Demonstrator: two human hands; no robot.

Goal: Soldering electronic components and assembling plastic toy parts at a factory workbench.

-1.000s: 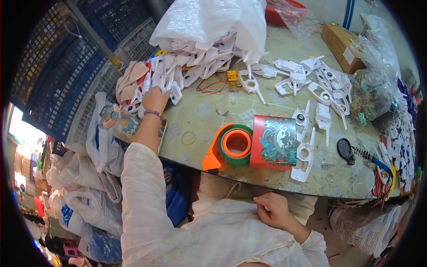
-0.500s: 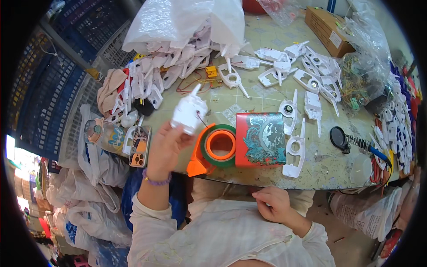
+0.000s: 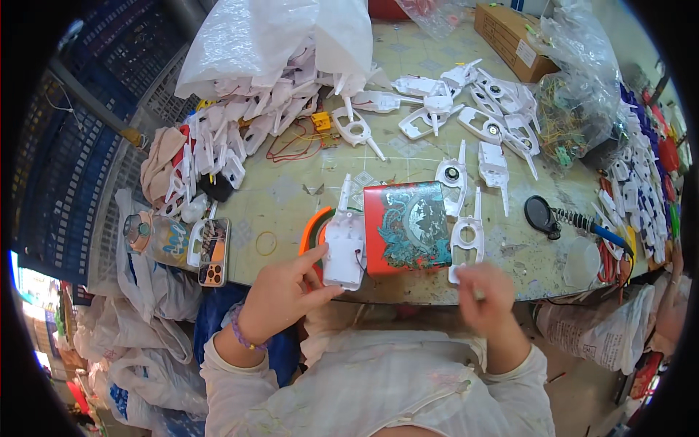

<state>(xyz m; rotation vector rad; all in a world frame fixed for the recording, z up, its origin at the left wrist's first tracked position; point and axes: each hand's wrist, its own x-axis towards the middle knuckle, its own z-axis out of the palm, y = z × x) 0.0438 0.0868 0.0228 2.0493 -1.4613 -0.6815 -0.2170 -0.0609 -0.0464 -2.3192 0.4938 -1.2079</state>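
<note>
A white plastic housing [image 3: 344,251] with a narrow handle and a small dark wire end lies over the orange-and-green tape roll [image 3: 314,229]. Beside its lower left edge is my left hand [image 3: 280,298], thumb and forefinger stretched apart, their tips at the housing. To its right stands a red box [image 3: 375,237] with a teal patterned top. My right hand [image 3: 486,300] is smeared by motion near the lower end of a white ring-shaped casing half [image 3: 467,234]. Whether its fingers grip anything does not show.
A heap of white casings [image 3: 247,120] spills from a white plastic bag [image 3: 269,44]. More casings [image 3: 491,131] lie at the back right. A phone [image 3: 214,251] and bottle [image 3: 156,233] are left. A black round-lidded holder [image 3: 541,216] with a coiled spring stands right.
My left hand has lowered the white housing onto the tape roll, and its fingers have spread. My right hand has risen from my lap to the table's front edge. The view has shifted slightly.
</note>
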